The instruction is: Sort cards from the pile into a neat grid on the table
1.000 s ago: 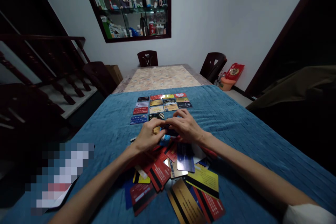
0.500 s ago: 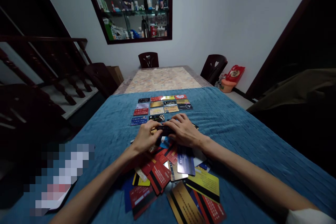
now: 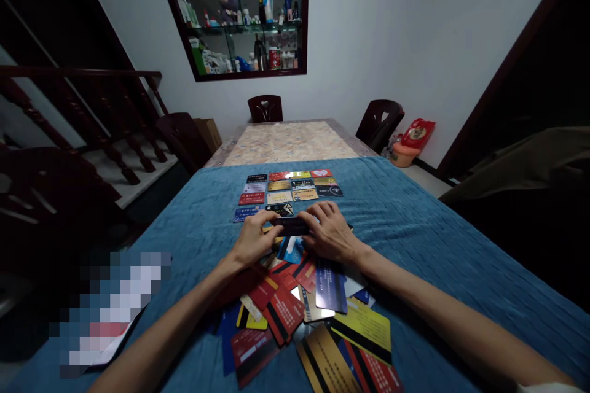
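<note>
A dark card (image 3: 292,226) is held level between my two hands, just above the far side of a loose pile. My left hand (image 3: 252,237) pinches its left end between thumb and fingers. The right end sits in the fingers of my right hand (image 3: 330,230). Beneath and nearer lie overlapping cards: a blue card (image 3: 291,249), a red card (image 3: 282,313), a purple card (image 3: 330,287), a yellow card (image 3: 364,326) and a gold card (image 3: 325,359). Beyond my hands, several cards lie face up in rows, among them a black card (image 3: 279,209) and a blue patterned card (image 3: 247,214).
A blue cloth (image 3: 442,282) covers the near part of the table. A blurred-out flat object (image 3: 115,313) lies at the left. Dark wooden chairs, one a far chair (image 3: 265,108), stand around the table. A wall cabinet (image 3: 249,24) holds bottles and a plush toy.
My hands have drawn slightly apart, showing more of the dark card between them and the blue card below. The whole view has shifted slightly.
</note>
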### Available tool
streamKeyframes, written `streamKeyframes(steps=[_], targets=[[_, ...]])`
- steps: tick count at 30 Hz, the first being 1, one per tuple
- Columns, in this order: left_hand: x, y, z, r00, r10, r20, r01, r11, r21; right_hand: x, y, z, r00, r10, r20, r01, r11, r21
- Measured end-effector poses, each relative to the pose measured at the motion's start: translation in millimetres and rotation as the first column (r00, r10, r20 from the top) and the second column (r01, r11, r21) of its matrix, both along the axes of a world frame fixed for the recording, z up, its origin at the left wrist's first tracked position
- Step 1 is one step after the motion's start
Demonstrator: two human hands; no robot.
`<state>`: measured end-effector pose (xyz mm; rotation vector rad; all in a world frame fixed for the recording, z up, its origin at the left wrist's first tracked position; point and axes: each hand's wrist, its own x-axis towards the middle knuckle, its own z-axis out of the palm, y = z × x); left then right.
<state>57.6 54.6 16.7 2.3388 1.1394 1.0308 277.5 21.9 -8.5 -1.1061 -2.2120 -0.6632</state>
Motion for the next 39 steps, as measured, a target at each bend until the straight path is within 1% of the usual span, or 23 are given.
streamKeyframes(steps=[5, 9, 13, 16, 18, 20, 23, 27, 33, 36, 39], targets=[[1.2, -2.7, 3.5, 0.999, -0.021, 0.043, 0.022, 1.000, -0.019, 2.4, 0.0, -0.6, 0.999, -0.022, -0.043, 0.025, 0.997, 0.072], [0.0, -0.1, 0.0, 0.998, -0.012, 0.058, 0.011, 1.000, 0.021, 4.0, -0.9, 2.0, 0.999, -0.015, -0.046, 0.020, 0.993, 0.118], [-3.4, 2.5, -2.8, 1.000, -0.011, -0.018, 0.013, 0.992, 0.123, 4.4, -0.3, 2.8, 0.999, -0.004, -0.046, 0.009, 0.993, 0.120], [-8.4, 1.0, 0.5, 0.993, -0.025, -0.119, 0.050, 0.976, 0.211, 4.6, 0.4, 3.0, 0.999, -0.010, -0.047, 0.015, 0.994, 0.106], [-13.5, -0.5, 4.2, 0.978, -0.048, -0.202, 0.096, 0.967, 0.237, 4.4, 0.8, 4.0, 0.999, -0.023, -0.050, 0.027, 0.997, 0.078], [-19.5, -0.8, 7.4, 0.959, -0.073, -0.276, 0.140, 0.963, 0.230, 3.1, 1.5, 5.8, 0.998, -0.038, -0.048, 0.039, 0.999, 0.031], [-28.8, 2.1, 10.8, 0.938, -0.082, -0.338, 0.164, 0.962, 0.219, -1.4, 4.9, 10.0, 0.998, -0.047, -0.029, 0.045, 0.998, -0.052], [-38.3, 9.2, 16.8, 0.931, -0.061, -0.361, 0.150, 0.963, 0.225, -12.3, 15.6, 18.7, 0.999, -0.042, -0.015, 0.039, 0.989, -0.142], [-52.8, 23.3, 26.3, 0.936, -0.041, -0.350, 0.111, 0.977, 0.184, -33.2, 37.6, 32.2, 1.000, -0.010, 0.024, 0.015, 0.970, -0.244], [-62.9, 35.6, 23.8, 0.931, -0.024, -0.364, 0.077, 0.988, 0.133, -44.0, 49.0, 35.2, 0.999, -0.003, 0.045, 0.016, 0.954, -0.298], [-73.1, 49.5, 16.0, 0.923, 0.006, -0.385, 0.032, 0.995, 0.091, -55.6, 61.4, 35.6, 0.998, 0.001, 0.068, 0.023, 0.934, -0.355]])
